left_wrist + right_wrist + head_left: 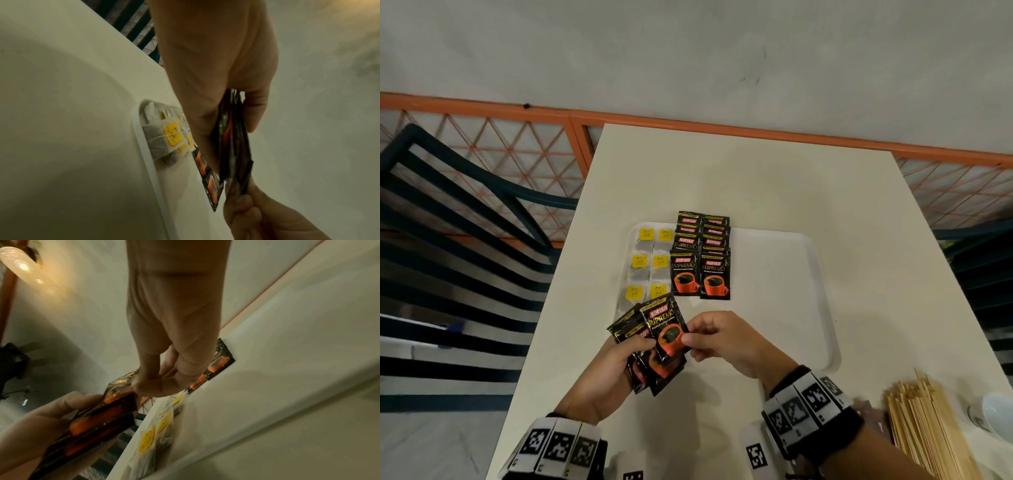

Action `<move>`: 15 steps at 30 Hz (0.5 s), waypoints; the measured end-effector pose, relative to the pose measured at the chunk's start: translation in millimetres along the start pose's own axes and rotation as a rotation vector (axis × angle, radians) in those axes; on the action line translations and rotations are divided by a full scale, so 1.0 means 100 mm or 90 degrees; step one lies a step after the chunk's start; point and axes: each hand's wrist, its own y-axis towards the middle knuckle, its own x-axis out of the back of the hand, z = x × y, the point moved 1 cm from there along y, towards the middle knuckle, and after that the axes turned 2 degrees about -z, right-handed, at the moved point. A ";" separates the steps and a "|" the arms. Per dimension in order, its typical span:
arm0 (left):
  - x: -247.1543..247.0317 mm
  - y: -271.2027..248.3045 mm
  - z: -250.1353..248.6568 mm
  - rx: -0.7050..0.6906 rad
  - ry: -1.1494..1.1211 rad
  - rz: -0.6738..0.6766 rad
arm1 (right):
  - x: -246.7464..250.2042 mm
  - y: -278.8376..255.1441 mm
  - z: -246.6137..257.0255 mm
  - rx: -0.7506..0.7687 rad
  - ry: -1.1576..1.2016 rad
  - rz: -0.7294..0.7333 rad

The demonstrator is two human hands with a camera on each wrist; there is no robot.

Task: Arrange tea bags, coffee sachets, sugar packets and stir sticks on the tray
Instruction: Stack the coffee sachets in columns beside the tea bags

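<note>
A white tray (808,274) lies on the table. At its left, tea bags with yellow tags (649,263) sit in two columns. Beside them, black coffee sachets (702,255) overlap in two columns. My left hand (616,359) grips a fanned stack of coffee sachets (650,366) above the tray's near left corner. My right hand (709,339) pinches the top sachet (666,325) of that stack between thumb and fingers. In the left wrist view the held sachets (234,146) hang edge-on under my thumb. The right wrist view shows my fingertips (156,386) on the top sachet (121,387).
A bundle of wooden stir sticks (928,428) lies at the table's near right, with a white cup or bowl (996,411) beside it. A dark slatted chair (458,240) stands left of the table, an orange lattice railing (517,150) behind.
</note>
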 end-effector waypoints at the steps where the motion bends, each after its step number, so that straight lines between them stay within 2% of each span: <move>1: 0.01 -0.01 0.00 0.004 -0.008 -0.001 | 0.00 0.01 -0.01 -0.006 0.017 0.014; 8: 0.05 0.00 -0.01 -0.024 -0.052 -0.034 | -0.05 0.10 -0.05 -0.021 0.140 0.061; 12: 0.17 0.02 -0.05 -0.021 -0.107 -0.071 | 0.04 0.14 -0.02 -0.014 0.146 -0.008; 15: 0.25 0.01 -0.09 -0.018 -0.123 -0.069 | 0.13 0.24 -0.01 -0.016 0.116 -0.102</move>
